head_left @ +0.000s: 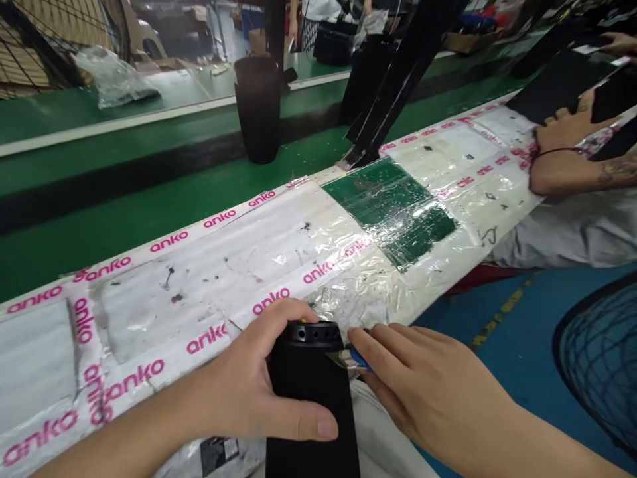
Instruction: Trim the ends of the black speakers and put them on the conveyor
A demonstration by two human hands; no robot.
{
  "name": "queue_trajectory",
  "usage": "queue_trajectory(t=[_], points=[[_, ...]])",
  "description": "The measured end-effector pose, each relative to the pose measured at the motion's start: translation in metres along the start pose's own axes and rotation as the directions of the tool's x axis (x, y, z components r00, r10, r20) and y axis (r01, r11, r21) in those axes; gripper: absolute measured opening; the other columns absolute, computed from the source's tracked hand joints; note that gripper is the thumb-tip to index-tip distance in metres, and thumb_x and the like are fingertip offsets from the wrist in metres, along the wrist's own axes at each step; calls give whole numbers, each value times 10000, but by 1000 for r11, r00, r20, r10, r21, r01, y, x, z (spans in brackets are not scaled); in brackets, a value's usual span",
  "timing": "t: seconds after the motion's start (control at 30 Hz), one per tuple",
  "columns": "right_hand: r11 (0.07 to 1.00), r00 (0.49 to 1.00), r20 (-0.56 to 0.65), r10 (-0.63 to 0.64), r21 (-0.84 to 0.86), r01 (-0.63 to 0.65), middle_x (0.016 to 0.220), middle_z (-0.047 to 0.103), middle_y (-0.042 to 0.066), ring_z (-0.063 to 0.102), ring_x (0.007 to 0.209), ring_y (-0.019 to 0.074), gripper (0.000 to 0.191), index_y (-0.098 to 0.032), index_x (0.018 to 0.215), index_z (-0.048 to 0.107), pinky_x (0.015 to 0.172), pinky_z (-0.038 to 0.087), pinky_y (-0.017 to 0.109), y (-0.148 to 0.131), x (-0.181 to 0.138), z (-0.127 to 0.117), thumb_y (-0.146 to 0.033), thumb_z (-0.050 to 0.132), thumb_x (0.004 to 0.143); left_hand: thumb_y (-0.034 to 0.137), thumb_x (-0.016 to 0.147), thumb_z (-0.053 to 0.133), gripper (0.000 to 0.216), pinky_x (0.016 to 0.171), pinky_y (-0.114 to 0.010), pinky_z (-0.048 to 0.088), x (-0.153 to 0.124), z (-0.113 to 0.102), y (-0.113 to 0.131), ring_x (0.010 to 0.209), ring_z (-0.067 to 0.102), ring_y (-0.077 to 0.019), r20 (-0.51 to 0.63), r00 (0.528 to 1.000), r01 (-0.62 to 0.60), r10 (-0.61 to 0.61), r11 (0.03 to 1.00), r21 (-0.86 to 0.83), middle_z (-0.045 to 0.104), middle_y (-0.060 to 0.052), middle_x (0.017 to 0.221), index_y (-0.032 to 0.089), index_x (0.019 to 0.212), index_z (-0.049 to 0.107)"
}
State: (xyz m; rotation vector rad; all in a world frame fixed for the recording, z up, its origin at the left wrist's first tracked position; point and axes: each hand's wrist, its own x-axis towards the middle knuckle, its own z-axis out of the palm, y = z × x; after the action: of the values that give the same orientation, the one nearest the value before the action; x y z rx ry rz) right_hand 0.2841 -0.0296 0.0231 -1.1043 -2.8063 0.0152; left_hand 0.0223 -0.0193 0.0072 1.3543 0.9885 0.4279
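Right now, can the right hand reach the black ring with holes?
Probably yes: the right hand, holding a small blue item, is close beside the black ring, and the left hand leaves that side free.

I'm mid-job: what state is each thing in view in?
Case, held
Black ring, apparently fitted on the case's far end
Blue piece, pinched, partly hidden by fingers
Left grip, wrapped around the case
Right grip, closed on the blue piece
Pot, upright
Bag, crumpled
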Motion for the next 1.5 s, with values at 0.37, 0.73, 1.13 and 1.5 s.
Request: queue_trajectory(t=[0.37, 0.73, 1.13, 1.5], points=[[992, 997, -14, 82, 93, -81, 801, 603, 10, 564, 613, 219, 312, -180, 1221, 482, 564, 330, 373, -4, -7, 9, -72, 384, 945, 329, 710, 956, 835, 1150, -495, 478, 3, 4, -12, 1420, 514, -353, -9, 975, -222, 222, 975, -4, 495, -75, 1525, 375, 1379, 458], [984, 985, 117, 124, 116, -137, 700, 610, -13, 612, 472, 218, 265, -237, 1051, 439, 474, 230, 351, -2, 3, 4, -51, 415, 863, 372, 713, 930, 797, 756, -324, 596, 3, 3, -8, 1009, 673, -251, 45, 994, -103, 101, 994, 47, 593, -13, 1205, 423, 1339, 440], [992, 951, 289, 114, 28, -127, 723, 636, 26, 629, 526, 250, 275, -188, 1043, 504, 487, 116, 336, 3, 7, 5, -71, 605, 816, 435, 761, 877, 678, 735, -360, 567, 5, 16, -1, 955, 655, -255, -19, 998, -66, 66, 998, 18, 630, -15, 1071, 364, 1287, 456], [989, 994, 106, 27, 143, -42, 902, 712, 42, 711, 692, 202, 221, -163, 1235, 465, 590, 497, 326, 17, -4, -28, -144, 326, 1063, 465, 717, 908, 843, 838, -391, 553, 9, 2, -11, 1015, 643, -274, 96, 988, -125, 123, 992, 19, 632, -52, 1226, 343, 1394, 419]])
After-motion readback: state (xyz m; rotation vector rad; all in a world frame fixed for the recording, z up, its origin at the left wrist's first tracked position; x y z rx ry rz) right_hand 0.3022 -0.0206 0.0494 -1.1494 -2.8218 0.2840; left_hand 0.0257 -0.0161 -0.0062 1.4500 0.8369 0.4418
